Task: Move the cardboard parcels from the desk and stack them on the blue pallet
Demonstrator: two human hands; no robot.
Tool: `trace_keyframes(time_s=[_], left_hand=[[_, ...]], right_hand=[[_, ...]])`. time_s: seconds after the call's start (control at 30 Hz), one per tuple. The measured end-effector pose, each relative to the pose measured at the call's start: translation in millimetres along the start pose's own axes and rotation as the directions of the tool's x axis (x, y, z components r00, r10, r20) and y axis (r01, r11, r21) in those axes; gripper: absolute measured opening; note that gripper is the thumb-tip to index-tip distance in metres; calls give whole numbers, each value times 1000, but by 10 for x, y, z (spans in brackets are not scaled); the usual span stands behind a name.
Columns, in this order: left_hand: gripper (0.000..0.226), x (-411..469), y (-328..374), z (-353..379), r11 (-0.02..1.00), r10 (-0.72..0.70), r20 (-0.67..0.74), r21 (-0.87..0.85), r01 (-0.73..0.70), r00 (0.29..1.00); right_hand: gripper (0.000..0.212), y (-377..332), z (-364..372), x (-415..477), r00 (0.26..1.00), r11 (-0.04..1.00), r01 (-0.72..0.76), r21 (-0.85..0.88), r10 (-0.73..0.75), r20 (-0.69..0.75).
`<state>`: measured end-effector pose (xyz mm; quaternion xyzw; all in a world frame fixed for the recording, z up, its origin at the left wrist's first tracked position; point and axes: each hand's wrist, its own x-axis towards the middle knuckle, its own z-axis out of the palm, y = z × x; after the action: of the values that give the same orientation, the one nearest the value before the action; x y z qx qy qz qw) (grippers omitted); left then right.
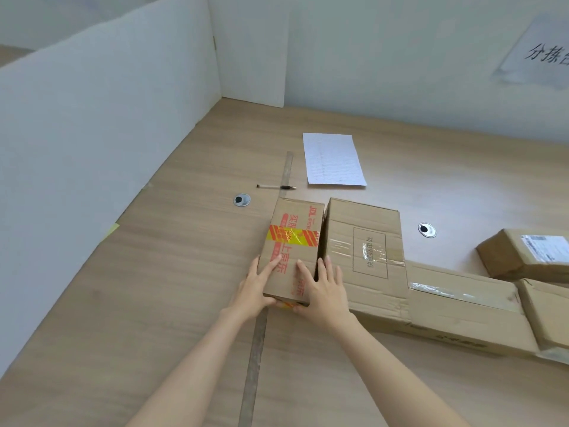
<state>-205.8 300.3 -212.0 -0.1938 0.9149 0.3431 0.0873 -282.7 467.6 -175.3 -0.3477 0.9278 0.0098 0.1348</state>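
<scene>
Squarely, taped parcel [292, 241], gripped between both hands [257, 285] [323, 291]

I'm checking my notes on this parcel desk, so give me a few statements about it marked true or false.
1. The left hand and right hand both hold the taped box. True.
2. The pen lies on the sheet of paper. False: it lies across the ruler, left of the paper.
3. The taped box stands alone. False: a bigger box sits right beside it.
4. A sign hangs on the wall. True.
</scene>
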Motion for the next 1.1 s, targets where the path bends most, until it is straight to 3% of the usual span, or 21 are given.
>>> trace_keyframes(time_s=[0.33,0.47,0.63,0.8,1.1], left_hand=[[102,-11,-47,-346,988,44,-17,-149,-46,999],[97,-30,210,-776,989,68,-78,-122,-77,995],[97,-90,809,-1445,983,143,-162,-90,-159,976],[97,-152,1596,-1922,964,267,-240,72,-257,933],[92,-267,3252,-1656,843,533,-183,203,-499,826]], right_hand=[[101,-174,-279,129,1000,991,-3,132,0,23],[102,-222,-679,176,998,970,19,243,-4,-61],[104,-116,-1349,184,970,944,65,324,16,-241],[105,252,-2056,-21,927,919,95,382,59,-372],[108,1626,-2730,-978,865,902,12,432,208,-457]])
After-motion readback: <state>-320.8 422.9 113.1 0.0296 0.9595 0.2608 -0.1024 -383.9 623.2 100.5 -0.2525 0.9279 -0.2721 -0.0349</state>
